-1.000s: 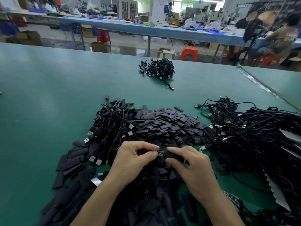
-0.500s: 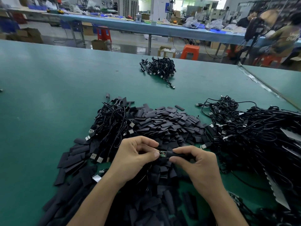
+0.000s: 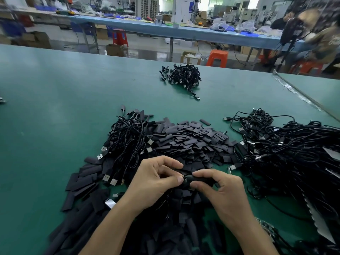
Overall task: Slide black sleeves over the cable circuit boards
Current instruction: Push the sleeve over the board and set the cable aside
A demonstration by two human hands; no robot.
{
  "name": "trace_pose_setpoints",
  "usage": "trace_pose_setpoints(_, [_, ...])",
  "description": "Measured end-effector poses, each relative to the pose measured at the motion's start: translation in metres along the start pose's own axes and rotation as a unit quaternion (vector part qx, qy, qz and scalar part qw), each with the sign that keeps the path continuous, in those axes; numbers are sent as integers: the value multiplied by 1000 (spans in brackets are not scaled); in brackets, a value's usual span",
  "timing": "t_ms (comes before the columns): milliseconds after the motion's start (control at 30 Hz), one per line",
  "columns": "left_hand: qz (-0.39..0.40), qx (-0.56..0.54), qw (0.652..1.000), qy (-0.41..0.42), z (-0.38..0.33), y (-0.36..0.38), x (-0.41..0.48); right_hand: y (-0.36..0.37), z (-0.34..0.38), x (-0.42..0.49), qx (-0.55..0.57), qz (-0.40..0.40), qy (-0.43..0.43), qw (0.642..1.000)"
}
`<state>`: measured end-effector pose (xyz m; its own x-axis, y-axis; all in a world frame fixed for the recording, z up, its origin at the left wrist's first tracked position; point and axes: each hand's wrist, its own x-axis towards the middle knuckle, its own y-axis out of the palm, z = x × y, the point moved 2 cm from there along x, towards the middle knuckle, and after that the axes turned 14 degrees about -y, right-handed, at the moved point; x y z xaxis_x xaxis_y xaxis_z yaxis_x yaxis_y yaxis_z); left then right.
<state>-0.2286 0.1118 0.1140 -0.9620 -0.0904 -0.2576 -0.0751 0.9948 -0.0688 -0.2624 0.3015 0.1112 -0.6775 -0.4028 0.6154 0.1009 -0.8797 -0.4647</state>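
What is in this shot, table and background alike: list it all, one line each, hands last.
table: one, green, foreground
loose sleeves: heap, black, table centre and near edge
cable bundle: one, black with silver plugs, left of that heap
cable heap: one, black, large, table's right side
cable pile: one, black, small, far centre
held sleeve: one, black, between the hands
bench: one, blue, across the background
stools: at least three, red and orange, floor beyond the table
cardboard boxes: several, brown, same floor
person: one, seated far right
left hand: one, pinches the cable end at the sleeve's mouth
right hand: one, pinches the held sleeve
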Motion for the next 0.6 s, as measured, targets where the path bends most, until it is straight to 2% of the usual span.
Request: trace_pose_setpoints(600, [13, 26, 1000, -9, -3, 0, -2, 0, 0, -4, -41, 31, -12, 999])
